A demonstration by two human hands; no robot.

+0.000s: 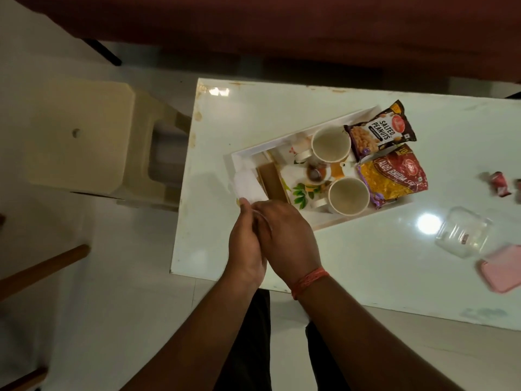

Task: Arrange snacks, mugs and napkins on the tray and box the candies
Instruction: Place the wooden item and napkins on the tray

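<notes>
On tray (329,222): "SALTED PEANUTS" packet (380,131), "ALOO BHUJIA" packet (394,179); both hands' grip on napkin (249,187).

— What's in my head view?
— Both my hands meet at the tray's (329,222) near end: left hand (245,244) and right hand (284,235) pinch a white napkin (248,186).
— On the tray?
— Two mugs (331,144) and two snack packets (380,131). Candies (499,186) lie well apart.
</notes>
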